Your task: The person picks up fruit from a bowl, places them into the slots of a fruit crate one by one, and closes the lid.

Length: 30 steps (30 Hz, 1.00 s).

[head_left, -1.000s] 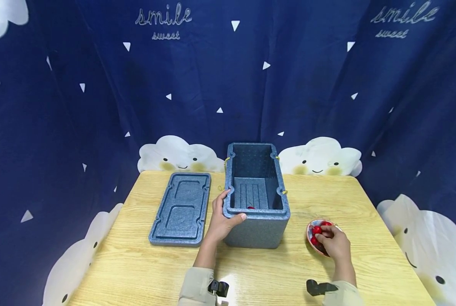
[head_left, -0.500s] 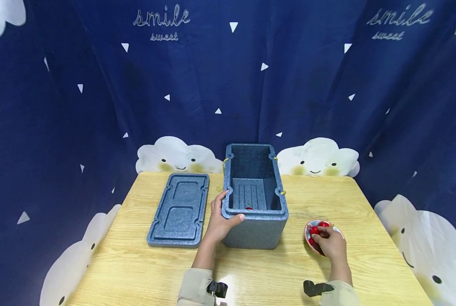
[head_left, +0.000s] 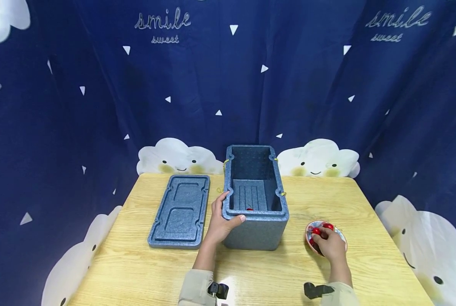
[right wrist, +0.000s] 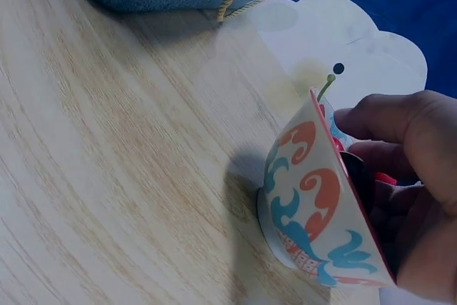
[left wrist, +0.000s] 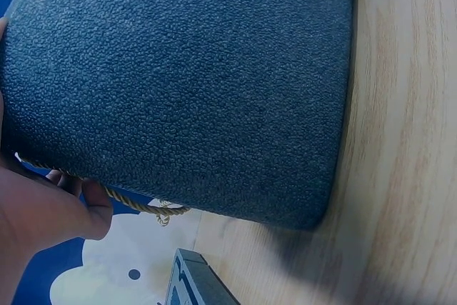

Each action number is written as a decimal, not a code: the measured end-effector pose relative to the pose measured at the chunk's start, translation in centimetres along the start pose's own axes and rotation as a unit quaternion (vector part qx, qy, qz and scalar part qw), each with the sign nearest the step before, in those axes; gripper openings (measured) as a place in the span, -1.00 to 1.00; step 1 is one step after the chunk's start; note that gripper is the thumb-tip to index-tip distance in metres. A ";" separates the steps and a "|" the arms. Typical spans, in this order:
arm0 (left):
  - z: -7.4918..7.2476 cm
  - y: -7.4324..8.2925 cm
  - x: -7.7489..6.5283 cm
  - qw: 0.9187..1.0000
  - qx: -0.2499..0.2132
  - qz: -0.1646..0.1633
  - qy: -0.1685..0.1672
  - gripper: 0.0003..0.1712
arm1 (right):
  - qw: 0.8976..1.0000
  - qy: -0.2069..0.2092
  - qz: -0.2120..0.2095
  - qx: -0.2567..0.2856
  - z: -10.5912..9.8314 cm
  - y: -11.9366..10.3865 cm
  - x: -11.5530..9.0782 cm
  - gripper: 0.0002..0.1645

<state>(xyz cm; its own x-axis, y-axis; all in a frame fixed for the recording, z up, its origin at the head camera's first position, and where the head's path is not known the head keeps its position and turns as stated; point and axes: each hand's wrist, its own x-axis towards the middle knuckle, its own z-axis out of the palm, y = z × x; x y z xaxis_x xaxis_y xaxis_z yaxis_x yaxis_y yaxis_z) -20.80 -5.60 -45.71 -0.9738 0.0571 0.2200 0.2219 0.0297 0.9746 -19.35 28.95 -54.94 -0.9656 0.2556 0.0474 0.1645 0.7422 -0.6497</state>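
My left hand grips the near left corner of a blue-grey foam box, its thumb on the front face and its fingers along the left side. The left wrist view shows the box wall close up. One red cherry lies on the box floor by the near wall. Over at the right, my right hand reaches into a small patterned bowl of red cherries. Thumb and forefinger pinch a cherry there; the other fingers are partly hidden by the bowl.
A blue-grey foam lid lies on the wooden table, left of the box. Yellow rope hangs at the box's sides. A dark blue curtain with white clouds stands behind.
My right hand has shifted slightly within the bowl, and the cherries under its fingers have moved a little. My left hand keeps its hold on the box.
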 end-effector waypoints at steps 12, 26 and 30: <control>0.1 -0.1 0.1 1.000 -0.006 0.004 0.001 -0.06 | 0.998 0.049 0.003 0.038 -0.3 -0.5 -0.5 -0.61; 0.1 0.0 0.0 1.000 0.004 -0.001 0.000 -0.06 | 0.982 0.146 0.073 0.090 0.3 0.0 0.0 -0.61; 0.1 0.1 0.0 1.000 0.008 -0.005 -0.006 -0.06 | 0.979 0.144 0.100 0.106 0.1 -0.1 0.2 -0.47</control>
<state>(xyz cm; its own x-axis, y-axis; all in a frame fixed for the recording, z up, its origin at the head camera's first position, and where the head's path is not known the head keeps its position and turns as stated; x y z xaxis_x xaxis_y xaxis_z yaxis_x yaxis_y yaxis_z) -20.73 -5.50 -45.66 -0.9753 0.0682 0.2102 0.2135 0.0454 0.9759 -19.53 28.88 -54.93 -0.8169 0.5689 0.0947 0.2696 0.5219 -0.8093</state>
